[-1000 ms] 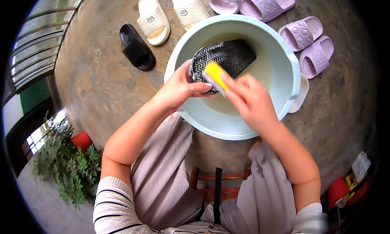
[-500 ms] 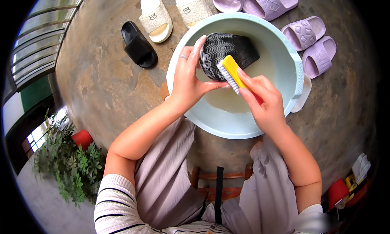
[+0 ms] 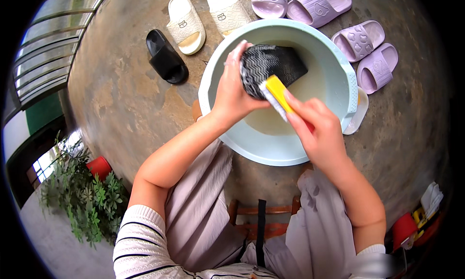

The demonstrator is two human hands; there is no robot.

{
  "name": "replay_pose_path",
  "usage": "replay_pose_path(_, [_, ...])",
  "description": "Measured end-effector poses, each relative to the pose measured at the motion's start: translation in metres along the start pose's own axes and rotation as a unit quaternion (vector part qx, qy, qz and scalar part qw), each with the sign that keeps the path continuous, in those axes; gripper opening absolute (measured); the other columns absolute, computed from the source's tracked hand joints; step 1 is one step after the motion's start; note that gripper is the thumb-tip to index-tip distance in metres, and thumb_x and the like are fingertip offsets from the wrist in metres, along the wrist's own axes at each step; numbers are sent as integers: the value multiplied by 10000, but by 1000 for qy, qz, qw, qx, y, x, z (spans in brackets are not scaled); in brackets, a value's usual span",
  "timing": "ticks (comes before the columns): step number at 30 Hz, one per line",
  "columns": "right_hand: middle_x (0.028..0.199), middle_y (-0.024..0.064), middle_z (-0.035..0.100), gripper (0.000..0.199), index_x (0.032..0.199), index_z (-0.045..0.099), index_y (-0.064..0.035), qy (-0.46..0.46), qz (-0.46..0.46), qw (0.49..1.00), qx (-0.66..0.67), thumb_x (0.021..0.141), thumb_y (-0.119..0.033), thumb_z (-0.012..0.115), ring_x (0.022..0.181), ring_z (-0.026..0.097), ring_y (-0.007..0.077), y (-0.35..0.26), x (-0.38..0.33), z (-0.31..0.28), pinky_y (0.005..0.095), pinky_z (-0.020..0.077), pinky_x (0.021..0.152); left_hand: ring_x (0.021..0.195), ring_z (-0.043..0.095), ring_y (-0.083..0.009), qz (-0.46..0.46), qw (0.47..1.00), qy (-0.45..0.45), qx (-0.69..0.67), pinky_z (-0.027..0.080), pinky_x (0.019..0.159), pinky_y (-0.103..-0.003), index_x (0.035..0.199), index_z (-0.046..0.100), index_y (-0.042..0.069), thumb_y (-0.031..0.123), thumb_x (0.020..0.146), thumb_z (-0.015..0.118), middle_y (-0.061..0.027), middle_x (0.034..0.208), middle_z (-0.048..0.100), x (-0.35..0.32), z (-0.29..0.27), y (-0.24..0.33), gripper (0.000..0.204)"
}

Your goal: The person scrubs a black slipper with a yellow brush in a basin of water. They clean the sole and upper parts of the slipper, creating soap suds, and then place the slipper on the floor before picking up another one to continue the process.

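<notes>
Over a pale blue basin (image 3: 337, 104) of cloudy water, my left hand (image 3: 233, 90) grips a black slipper (image 3: 283, 66), fingers along its far left edge and thumb below. The slipper's ridged sole faces up, with whitish suds in its zigzag grooves. A yellow scrubbing brush (image 3: 278, 91) with white bristles is in my right hand (image 3: 317, 126), held between thumb and fingers. Its upper end meets the sole's near edge. The underside of the slipper is hidden.
A matching black slipper (image 3: 166, 58) lies left of the basin. Cream slippers (image 3: 187, 27) and several lilac slippers (image 3: 378, 68) line the far and right sides. A white slipper (image 3: 359, 112) is partly behind the rim. A leafy plant (image 3: 92, 196) stands at left.
The brush has shifted slightly down along the sole's near edge, blurred by motion, with my right hand. My left hand keeps its grip on the slipper. The whole view has moved slightly.
</notes>
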State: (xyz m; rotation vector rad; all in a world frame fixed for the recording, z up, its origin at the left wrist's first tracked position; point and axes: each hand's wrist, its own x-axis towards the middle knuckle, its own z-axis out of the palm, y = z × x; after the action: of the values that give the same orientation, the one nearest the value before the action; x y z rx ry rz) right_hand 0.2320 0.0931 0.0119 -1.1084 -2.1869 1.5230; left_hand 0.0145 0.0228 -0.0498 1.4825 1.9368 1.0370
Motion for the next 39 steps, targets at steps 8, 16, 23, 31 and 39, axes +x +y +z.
replay_pose_path(8, [809,125,573,348,1305,714,-118,65,-14,998,-14,958,-145,689,674,606,276,9,28,16,390,485,631,1325,522,-370,31,999,31,32,426,1129,-432,1506,345,-13,223,596,965,-207,1418,516,2,14,6,1126])
replay_pose_path(16, [777,141,573,339,1294,720,-119,101,6,995,11,956,-148,703,661,592,276,20,60,17,390,493,637,1285,515,-487,91,992,39,76,472,1067,-504,1470,298,-60,269,560,987,-280,1408,485,6,24,19,1188])
replay_pose_path(23, [799,110,602,366,1337,698,-137,10,114,993,1,972,-162,694,691,575,200,43,-8,-27,333,476,673,1078,662,-295,314,934,-34,169,583,963,-433,1057,778,136,57,676,806,-70,1117,612,-6,-11,15,391])
replay_pose_path(31, [785,92,537,370,1323,708,-114,-65,100,992,40,955,-155,717,668,536,203,3,-30,-43,336,452,645,1028,694,-287,359,916,-77,164,588,985,-477,991,781,94,67,711,732,-79,1045,693,-8,-52,39,285])
replay_pose_path(39, [801,107,546,379,1324,705,-121,-86,69,990,86,948,-160,722,683,556,242,28,-35,6,356,466,656,966,662,-226,375,887,-210,168,604,848,-373,927,705,126,117,727,739,-32,1012,656,-43,-57,52,203])
